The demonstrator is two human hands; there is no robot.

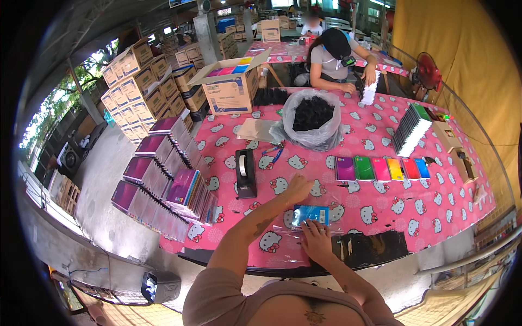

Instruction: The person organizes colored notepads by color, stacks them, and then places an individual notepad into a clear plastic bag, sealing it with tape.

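My left hand (298,189) reaches out over the table, just beyond a small blue notebook (311,214). Its fingers are curled closed, and what they hold, if anything, cannot be made out. Clear plastic film (289,224) lies around the notebook. With fingers stretched out, my right hand (317,240) rests on the notebook's near edge and the film. A black tape dispenser (246,175) stands left of my left hand. To the right, a row of small notebooks (381,169) in several colours lies on the pink patterned tablecloth (359,202).
Stacks of wrapped purple notebooks (163,163) stand at the left. Farther back are an open carton (228,92) of notebooks and a plastic bag (312,120) full of black pieces. A tall notebook stack (411,130) stands at right. Across the table, a person (340,60) handles white-edged notebooks.
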